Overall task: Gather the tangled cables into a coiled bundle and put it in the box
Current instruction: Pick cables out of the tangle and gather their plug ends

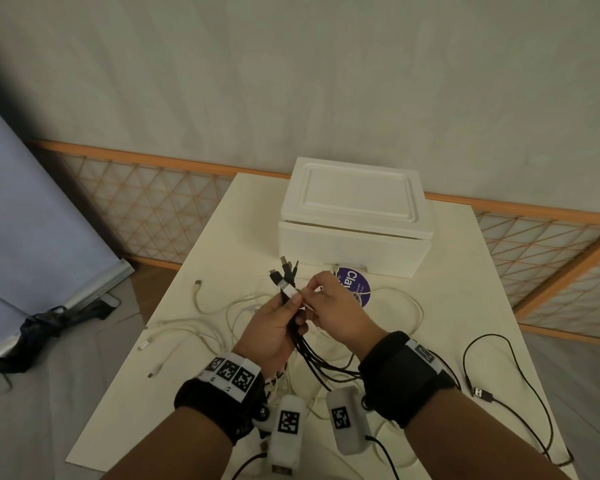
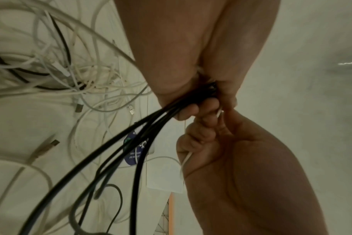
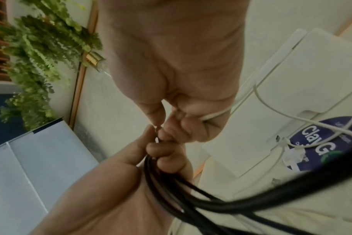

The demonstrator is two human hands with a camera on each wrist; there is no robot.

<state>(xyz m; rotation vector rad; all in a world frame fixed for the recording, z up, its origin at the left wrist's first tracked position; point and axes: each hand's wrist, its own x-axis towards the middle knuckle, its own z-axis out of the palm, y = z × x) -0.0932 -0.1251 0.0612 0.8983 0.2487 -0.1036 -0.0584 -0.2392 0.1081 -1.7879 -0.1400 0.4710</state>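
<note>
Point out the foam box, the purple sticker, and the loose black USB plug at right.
foam box (image 1: 355, 199): head view, middle of the closed lid.
purple sticker (image 1: 350, 277): head view, upper part with white lettering.
black USB plug (image 1: 483, 393): head view, plug body.

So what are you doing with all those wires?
A person is gathering cables. Their left hand grips a bunch of black cables with the plugs sticking up, and their right hand pinches a white cable beside it. More white cables lie tangled on the table. The white box behind has its lid on.
</note>
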